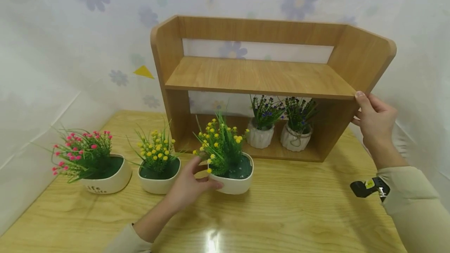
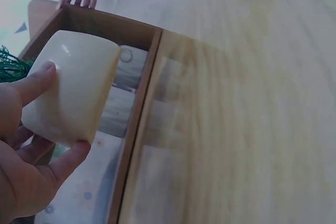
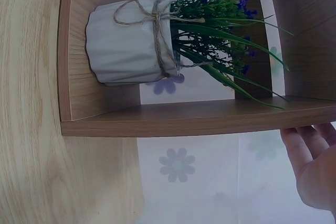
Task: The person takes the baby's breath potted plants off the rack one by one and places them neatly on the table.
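My left hand (image 1: 188, 186) grips a white pot (image 1: 233, 185) of artificial yellow flowers (image 1: 219, 143) by its left side, in front of the wooden shelf (image 1: 260, 75). In the left wrist view the thumb and fingertips hold the smooth wall of this flowerpot (image 2: 76, 87), slightly above the table. With thumb and fingers, my right hand (image 1: 377, 120) holds the right side panel of the shelf at the level of its middle board. Inside the lower compartment, at the right, two white pots with purple flowers (image 1: 296, 138) stand side by side; the rightmost one wears a twine bow (image 3: 156, 17).
To the left on the wooden table (image 1: 295, 214) stand a white pot with pink flowers (image 1: 112, 179) and another with yellow flowers (image 1: 156, 184). A flower-printed cloth (image 1: 116, 30) hangs behind the shelf and along the sides.
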Available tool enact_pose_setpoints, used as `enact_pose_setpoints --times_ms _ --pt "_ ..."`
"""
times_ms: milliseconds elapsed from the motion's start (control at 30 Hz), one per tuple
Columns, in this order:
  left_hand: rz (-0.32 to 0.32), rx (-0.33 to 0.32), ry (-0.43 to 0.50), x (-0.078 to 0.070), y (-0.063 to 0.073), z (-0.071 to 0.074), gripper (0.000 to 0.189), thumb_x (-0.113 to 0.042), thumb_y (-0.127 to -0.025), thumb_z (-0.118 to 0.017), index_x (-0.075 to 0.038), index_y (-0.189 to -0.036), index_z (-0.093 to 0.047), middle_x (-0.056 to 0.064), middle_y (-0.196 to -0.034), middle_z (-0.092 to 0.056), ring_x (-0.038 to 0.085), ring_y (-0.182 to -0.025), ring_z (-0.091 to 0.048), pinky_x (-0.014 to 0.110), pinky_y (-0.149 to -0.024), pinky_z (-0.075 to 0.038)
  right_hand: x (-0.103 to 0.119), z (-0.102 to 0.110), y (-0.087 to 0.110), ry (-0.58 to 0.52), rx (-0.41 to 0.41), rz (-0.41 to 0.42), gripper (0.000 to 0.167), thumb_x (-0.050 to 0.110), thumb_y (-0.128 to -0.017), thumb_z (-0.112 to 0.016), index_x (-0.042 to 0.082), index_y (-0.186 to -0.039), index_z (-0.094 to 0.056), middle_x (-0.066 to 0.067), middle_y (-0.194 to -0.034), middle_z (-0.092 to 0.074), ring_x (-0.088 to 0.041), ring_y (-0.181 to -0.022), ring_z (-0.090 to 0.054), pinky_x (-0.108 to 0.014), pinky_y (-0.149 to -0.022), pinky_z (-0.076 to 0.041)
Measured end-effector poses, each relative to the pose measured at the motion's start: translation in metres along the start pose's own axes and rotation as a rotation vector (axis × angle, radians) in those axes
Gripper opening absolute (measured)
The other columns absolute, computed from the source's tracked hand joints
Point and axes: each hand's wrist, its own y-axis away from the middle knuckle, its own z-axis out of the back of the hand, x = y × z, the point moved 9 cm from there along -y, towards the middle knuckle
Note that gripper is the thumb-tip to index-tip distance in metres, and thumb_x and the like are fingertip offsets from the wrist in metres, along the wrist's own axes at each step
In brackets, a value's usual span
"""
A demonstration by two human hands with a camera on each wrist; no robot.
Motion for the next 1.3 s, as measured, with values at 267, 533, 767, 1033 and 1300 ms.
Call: enact_pose_setpoints --times_ms 267,533,767,1033,1300 --pt "0.049 -0.014 -0.021 0.024 0.009 0.019 0.083 -0.001 -0.074 -0.088 -0.004 -0.146 -0.046 0.025 -0.142 -0.047 0.044 -0.12 -0.057 0.037 -0.086 -0.058 -0.001 0.0 0.001 -0.004 -0.011 -0.002 0.039 0.023 -0.09 -0.079 0.007 -0.125 -0.072 0.006 -0.089 -0.075 -0.009 -0.076 -0.073 -0.026 -0.057 -0.057" --pt "0.056 -0.019 -0.095 0.034 0.011 0.025 0.078 -0.002 -0.073 -0.088 -0.003 -0.14 -0.05 0.025 -0.141 -0.049 0.038 -0.118 -0.06 0.031 -0.085 -0.057 0.001 0.003 0.001 -0.006 -0.022 0.008 0.038 0.023 -0.089 -0.079 0.008 -0.123 -0.073 0.007 -0.088 -0.075 -0.009 -0.074 -0.073 -0.025 -0.055 -0.057" --pt "0.052 -0.029 -0.102 0.036 0.01 0.025 0.082 -0.001 -0.073 -0.088 0.001 -0.143 -0.045 0.029 -0.141 -0.049 0.04 -0.12 -0.059 0.031 -0.086 -0.057 0.0 0.003 0.001 -0.006 -0.021 0.014 0.035 0.023 -0.09 -0.078 0.007 -0.122 -0.074 0.007 -0.087 -0.075 -0.009 -0.075 -0.072 -0.025 -0.055 -0.057" --pt "0.037 -0.005 -0.107 0.036 0.008 0.022 0.087 0.0 -0.076 -0.085 0.001 -0.149 -0.037 0.032 -0.147 -0.041 0.047 -0.127 -0.052 0.036 -0.091 -0.055 0.002 0.004 0.001 -0.035 -0.006 0.018 0.033 0.02 -0.09 -0.078 0.007 -0.12 -0.075 0.005 -0.088 -0.075 -0.01 -0.074 -0.073 -0.025 -0.055 -0.057" --pt "0.03 0.02 -0.102 0.037 0.012 0.022 0.094 0.001 -0.078 -0.084 0.001 -0.153 -0.028 0.028 -0.158 -0.027 0.048 -0.139 -0.034 0.044 -0.106 -0.041 0.001 -0.001 0.004 -0.051 0.013 0.02 0.03 0.017 -0.091 -0.077 0.007 -0.119 -0.075 0.003 -0.087 -0.075 -0.011 -0.073 -0.073 -0.026 -0.054 -0.057"
